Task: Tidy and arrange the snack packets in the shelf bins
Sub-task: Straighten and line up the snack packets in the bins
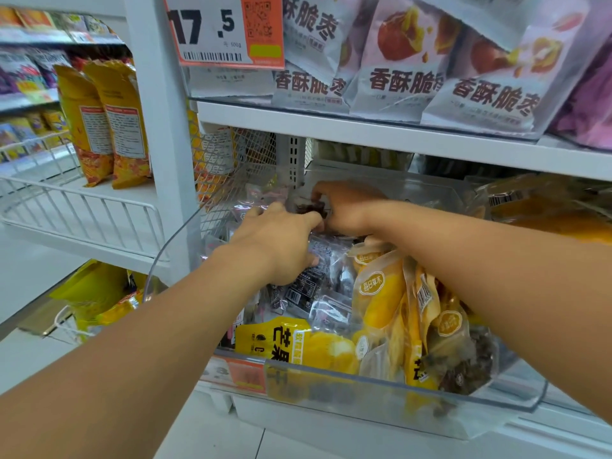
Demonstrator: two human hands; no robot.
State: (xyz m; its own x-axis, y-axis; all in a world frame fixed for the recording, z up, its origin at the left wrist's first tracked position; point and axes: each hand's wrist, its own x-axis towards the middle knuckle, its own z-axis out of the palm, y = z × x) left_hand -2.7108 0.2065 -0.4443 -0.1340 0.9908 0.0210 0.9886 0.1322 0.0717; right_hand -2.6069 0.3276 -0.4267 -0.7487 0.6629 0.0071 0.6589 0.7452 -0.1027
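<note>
**Both hands deep in clear shelf bin, working dark snack packets**

White shelf unit [381,127] fills the view, upper tier stacked with pale packets [397,84] printed with red fruit, orange price tag [225,31] reading 17.5 clipped at the top left. Wire basket [82,207] sits to the left with tall yellow bags [109,124] standing upright behind it.

Clear plastic bin [364,389] on the lower shelf holds the task items: yellow mango packets [381,303] piled front and right, one lying flat against the front wall, others standing tilted. Small dark packets [318,293] lie heaped in the bin's left and back part, just beside the yellow ones.

Both forearms reach forward and up from the lower corners of the frame, wrists converging over the back of the bin. Left hand [278,240] is palm down on the dark packets, fingers curled over one at the far edge, thumb tucked under against another packet. Right hand [347,207] is just behind and touching the left, knuckles up, fingers bent down and pinching a dark packet [309,208] at the bin's back; the exact grip is blurred, probably thumb against forefinger.
</note>
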